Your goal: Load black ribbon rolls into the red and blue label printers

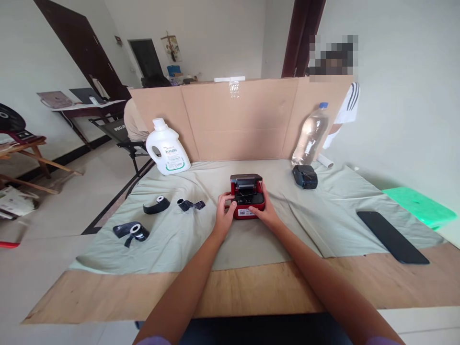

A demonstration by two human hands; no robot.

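Note:
Between my two hands a small red and black label printer (247, 197) rests on the cloth, its black lid raised and a white sticker on its front. My left hand (225, 212) wraps the printer's left side, with the thumb near the front edge. On the opposite side, my right hand (266, 207) grips it with the thumb across the front. Some of the fingers are hidden behind the printer. Left of my hands lie a short dark roll (185, 205) with a loose tail, a black roll (156, 205) on a white core, and another partly unwound dark roll (138, 232).
A white detergent jug (168, 148) and a clear bottle (311, 134) stand before a cardboard screen (239, 120). Near the bottle sits a black device (305, 177). A dark flat slab (393, 237) lies at right, beside a green stool (420, 206). People are partly visible behind the screen.

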